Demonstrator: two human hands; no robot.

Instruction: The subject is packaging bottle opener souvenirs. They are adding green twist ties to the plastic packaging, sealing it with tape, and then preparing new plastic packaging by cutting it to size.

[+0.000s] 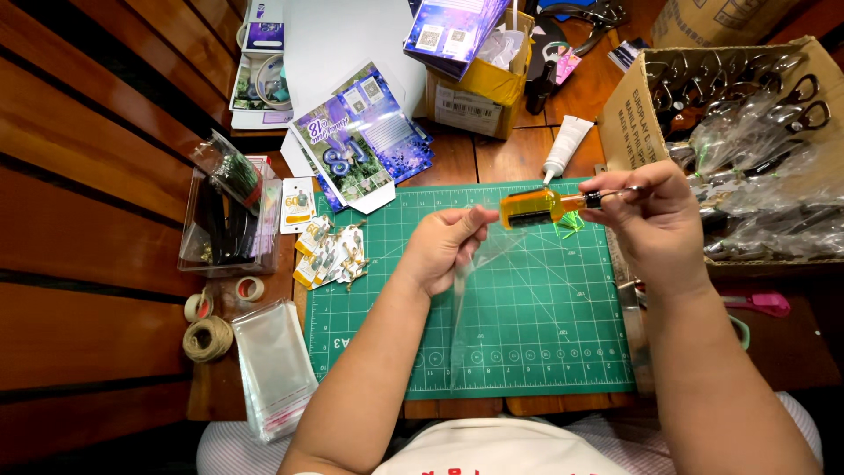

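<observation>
- Above the green gridded cutting mat (527,334): right hand (655,220) pinching small orange-handled folding scissors (536,208); not yet bagged
- Left hand (444,246) gripping clear cellophane sleeve (470,299), mouth apparently open
- At left edge: finished tagged pieces (330,255); spare clear sleeves (274,365)

We saw a green cutting mat (527,343) ruled with pale grid lines, and above it an orange-yellow comb (530,208) with dark teeth. The bag (479,290) was clear. The printed cards (356,145) were purple and blue, the twine (207,338) tan, the glue tube (565,145) white, the box (629,114) brown.
</observation>
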